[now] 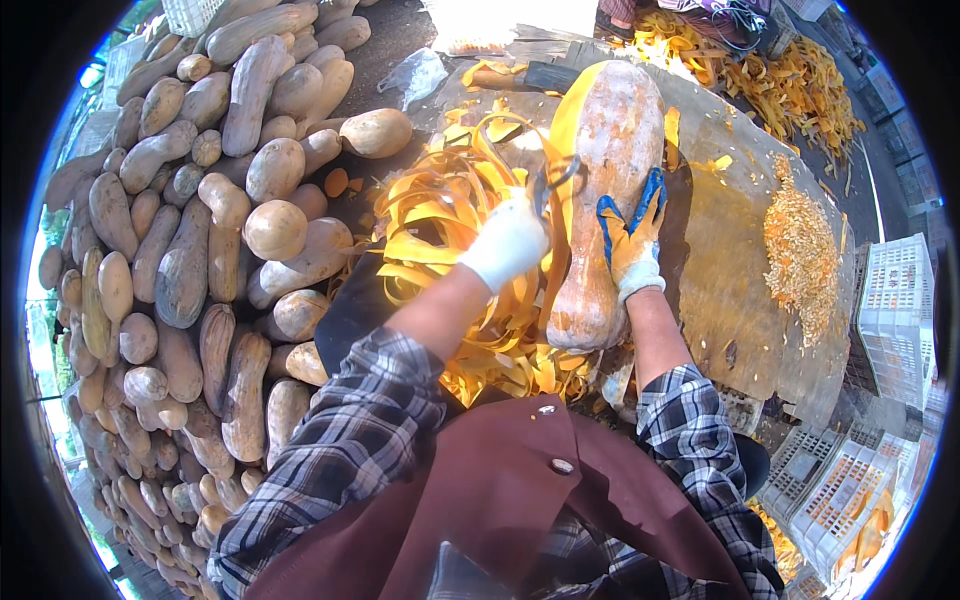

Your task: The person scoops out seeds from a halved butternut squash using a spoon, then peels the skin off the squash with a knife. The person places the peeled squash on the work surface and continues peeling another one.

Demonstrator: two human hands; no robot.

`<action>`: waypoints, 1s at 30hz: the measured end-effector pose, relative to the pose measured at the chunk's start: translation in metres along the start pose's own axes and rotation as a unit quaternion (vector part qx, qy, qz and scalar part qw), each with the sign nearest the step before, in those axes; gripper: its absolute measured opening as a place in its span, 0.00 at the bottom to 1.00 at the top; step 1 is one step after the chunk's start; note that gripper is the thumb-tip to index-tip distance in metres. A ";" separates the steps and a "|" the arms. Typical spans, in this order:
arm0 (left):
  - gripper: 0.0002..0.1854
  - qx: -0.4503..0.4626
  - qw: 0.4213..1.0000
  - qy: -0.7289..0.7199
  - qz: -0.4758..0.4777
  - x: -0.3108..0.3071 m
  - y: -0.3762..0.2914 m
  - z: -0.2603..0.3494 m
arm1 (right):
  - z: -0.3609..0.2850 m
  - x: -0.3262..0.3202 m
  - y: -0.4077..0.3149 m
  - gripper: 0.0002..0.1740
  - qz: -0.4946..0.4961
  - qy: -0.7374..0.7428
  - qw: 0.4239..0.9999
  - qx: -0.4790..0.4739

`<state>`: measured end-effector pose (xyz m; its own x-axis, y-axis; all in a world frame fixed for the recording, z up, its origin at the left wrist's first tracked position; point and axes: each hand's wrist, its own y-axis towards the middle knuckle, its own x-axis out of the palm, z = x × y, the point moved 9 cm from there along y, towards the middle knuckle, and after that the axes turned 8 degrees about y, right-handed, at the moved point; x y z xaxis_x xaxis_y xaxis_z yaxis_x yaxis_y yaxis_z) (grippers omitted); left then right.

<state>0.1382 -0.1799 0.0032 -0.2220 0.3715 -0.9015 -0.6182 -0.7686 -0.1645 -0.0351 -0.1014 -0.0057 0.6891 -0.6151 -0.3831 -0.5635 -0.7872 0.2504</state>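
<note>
A large, long squash (619,142) lies lengthwise on the worn wooden board (750,255). Its left side is peeled to yellow-orange flesh; the rest keeps pale, mottled skin. My left hand (514,236), in a white glove and blurred, is closed on a peeler (553,184) at the squash's left side. My right hand (634,232), in a glove with blue and orange-stained fingers, grips the squash's right side, thumb and fingers spread. Long curled peel strips (427,202) heap up under and around my left hand. Beyond them lies a dark-bladed tool with a wooden handle (495,79).
A great pile of unpeeled squashes (180,262) fills the left. Squash seeds (802,255) are heaped on the board's right part. White plastic crates (892,315) stand at the right. Past the board, a person (697,15) is partly visible beside more peelings (795,86). A clear plastic bag (416,75) lies upper left.
</note>
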 end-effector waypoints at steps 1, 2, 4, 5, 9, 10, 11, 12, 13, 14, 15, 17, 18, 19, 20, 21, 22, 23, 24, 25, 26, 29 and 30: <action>0.34 -0.034 0.998 -0.058 0.006 0.015 -0.034 0.003 | 0.001 0.000 0.000 0.53 0.003 -0.014 1.000 0.009; 0.37 -0.008 0.998 -0.068 -0.010 0.027 -0.067 0.013 | 0.002 -0.001 -0.001 0.51 0.008 -0.025 1.000 0.018; 0.39 0.016 0.994 -0.078 -0.073 0.043 -0.122 0.018 | 0.000 -0.002 0.000 0.50 0.016 -0.038 0.999 0.013; 0.37 0.014 0.990 -0.075 -0.118 0.045 -0.146 0.014 | 0.002 -0.001 -0.001 0.52 0.008 -0.024 0.999 0.021; 0.33 0.076 0.975 -0.054 -0.202 0.018 -0.192 0.004 | 0.004 0.003 0.003 0.58 -0.001 -0.001 1.000 0.031; 0.30 0.005 0.972 -0.070 -0.224 0.012 -0.189 -0.012 | 0.005 0.003 0.003 0.58 0.000 -0.006 0.999 0.040; 0.28 -0.004 0.987 -0.112 -0.119 -0.015 -0.170 -0.017 | 0.004 0.003 0.002 0.59 0.002 -0.010 0.999 0.043; 0.26 0.010 0.988 -0.143 -0.062 -0.035 -0.146 -0.021 | 0.003 0.004 0.001 0.59 0.002 -0.014 0.998 0.054; 0.22 -0.036 0.981 -0.189 -0.036 -0.047 -0.116 -0.033 | 0.002 0.006 -0.001 0.60 -0.001 -0.022 0.997 0.071; 0.19 -0.134 0.969 -0.201 -0.046 -0.051 -0.087 -0.055 | -0.004 0.009 -0.002 0.59 0.003 -0.068 0.995 0.068; 0.15 -0.015 0.987 -0.120 0.110 -0.086 -0.053 -0.040 | -0.011 0.013 -0.003 0.60 -0.005 -0.106 0.992 0.067; 0.18 -0.030 0.996 0.023 0.077 -0.100 0.028 -0.048 | -0.025 0.020 -0.004 0.61 -0.019 -0.157 0.984 0.080; 0.21 -0.061 0.991 0.065 0.102 -0.109 0.061 -0.051 | -0.023 0.028 -0.004 0.60 -0.065 -0.158 0.977 0.125; 0.20 0.003 0.986 0.094 0.141 -0.118 0.087 -0.038 | -0.025 0.032 -0.004 0.59 -0.086 -0.178 0.969 0.149; 0.21 -0.010 0.985 0.122 0.123 -0.122 0.119 -0.038 | -0.031 0.036 -0.002 0.59 -0.094 -0.191 0.965 0.155; 0.19 0.018 0.954 0.285 0.089 -0.120 0.145 -0.029 | -0.034 0.038 0.000 0.59 -0.101 -0.204 0.960 0.162; 0.18 0.013 0.969 0.217 0.117 -0.126 0.166 -0.026 | -0.041 0.037 0.003 0.58 -0.091 -0.211 0.963 0.142; 0.17 0.075 0.939 0.324 0.087 -0.119 0.184 -0.013 | -0.040 0.039 0.005 0.57 -0.103 -0.213 0.960 0.149; 0.17 0.119 0.926 0.352 0.068 -0.115 0.201 -0.004 | -0.038 0.041 0.008 0.57 -0.114 -0.216 0.957 0.157; 0.16 0.138 0.916 0.373 0.058 -0.111 0.211 0.000 | -0.034 0.042 0.010 0.56 -0.128 -0.218 0.952 0.170; 0.15 0.154 0.898 0.410 0.045 -0.105 0.216 0.000 | -0.033 0.042 0.012 0.54 -0.128 -0.226 0.952 0.162; 0.13 0.167 0.880 0.445 -0.010 -0.082 0.210 -0.010 | -0.029 0.040 0.012 0.48 -0.117 -0.225 0.958 0.136; 0.13 0.167 0.903 0.396 -0.007 -0.079 0.196 -0.018 | -0.031 0.038 0.011 0.46 -0.093 -0.205 0.968 0.113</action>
<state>0.0477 -0.3690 0.0349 0.3147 -0.2119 -0.9252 -0.8389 -0.5182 -0.1667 -0.0009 -0.1350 0.0102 0.5753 -0.3585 -0.7352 -0.5641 -0.8248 -0.0392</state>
